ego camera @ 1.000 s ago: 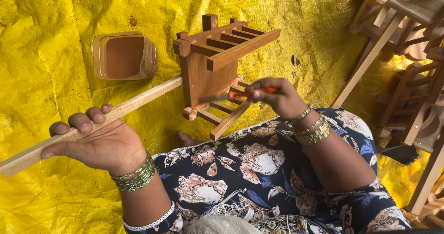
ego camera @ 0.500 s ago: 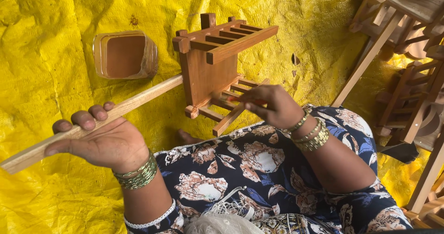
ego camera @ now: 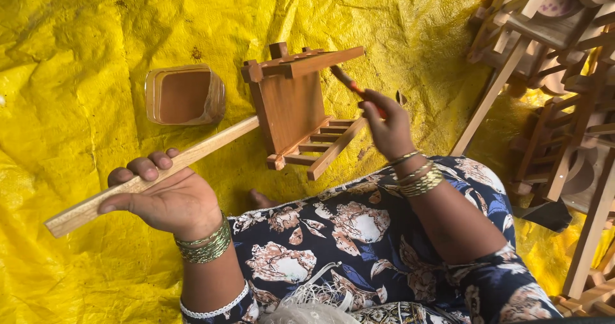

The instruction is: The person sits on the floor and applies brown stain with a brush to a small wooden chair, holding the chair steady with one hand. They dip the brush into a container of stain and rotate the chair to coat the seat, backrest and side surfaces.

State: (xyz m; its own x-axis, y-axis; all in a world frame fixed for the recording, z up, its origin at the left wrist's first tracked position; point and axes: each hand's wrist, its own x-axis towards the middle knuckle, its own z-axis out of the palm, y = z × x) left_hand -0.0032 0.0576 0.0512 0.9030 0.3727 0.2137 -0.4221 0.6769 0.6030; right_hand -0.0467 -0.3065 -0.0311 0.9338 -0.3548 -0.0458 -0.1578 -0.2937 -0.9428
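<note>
The small wooden rack [ego camera: 291, 103], a brown-stained panel with slatted ends, is held up in the air over the yellow sheet [ego camera: 77, 55] and serves as the landmark here; it sits between the two hands, nearer the right one. A long pale wooden stick [ego camera: 154, 173] runs from the rack's lower left corner down and away to the left; the left hand [ego camera: 170, 199] is below and to the left of the rack, its fingers curled over the stick and its thumb pressed along it, so it is closed in a grip on the stick and carries the rack by it. The right hand [ego camera: 387, 129] is just to the right of the rack, beside its lower slats; its fingers are pinched shut on a thin brush with an orange handle [ego camera: 351, 84], whose tip reaches up to the underside of the rack's top slatted end; whether the bristles touch the wood cannot be told. Left of the rack, lying on the sheet and apart from both hands, is a square clear tub of brown stain [ego camera: 184, 95]. Below the rack is the person's lap in a dark floral cloth [ego camera: 333, 234]; both wrists wear gold bangles. Well to the right of the rack, unfinished wooden pieces [ego camera: 551, 74] are piled together.
</note>
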